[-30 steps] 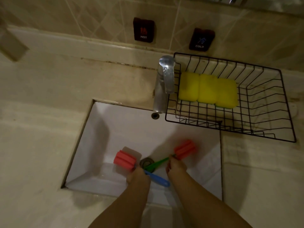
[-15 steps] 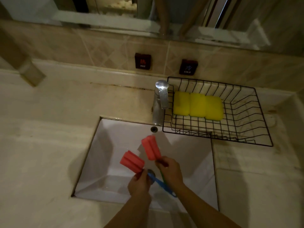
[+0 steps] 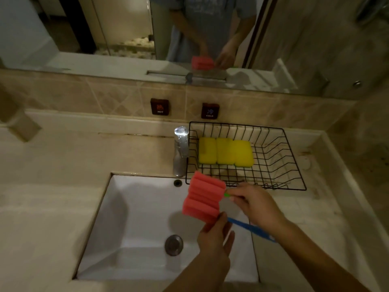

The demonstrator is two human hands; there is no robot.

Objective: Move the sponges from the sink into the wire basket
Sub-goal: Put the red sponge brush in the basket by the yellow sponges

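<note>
Both forearms reach up from the bottom edge over the sink (image 3: 130,207), hands raised above the basin near its back right corner. The left hand (image 3: 214,239) is turned thumb up, its fingers (image 3: 228,242) partly spread while thumb and forefinger pinch the blue handle (image 3: 250,228) just below the lower red sponge (image 3: 200,209); the handle slants down to the right, passing under the right wrist. The right hand (image 3: 254,205) sits palm down, a little higher and closer to the basket (image 3: 292,165), fingers curled shut around the green handle (image 3: 227,195) — only a short stub shows beside the upper red sponge (image 3: 207,186). The two ribbed red heads lie side by side, touching, in the air over the sink's rear right part, just in front of the basket's near rim.

Three yellow sponges (image 3: 225,151) lie in a row in the basket's left half, which stands on the desk (image 3: 42,186) right of the tap (image 3: 181,150). On the tiles behind the tap two dark plaques read "HOT" (image 3: 160,106) and "COLD" (image 3: 210,111) — the first with a red flame mark, the second with a blue one.
</note>
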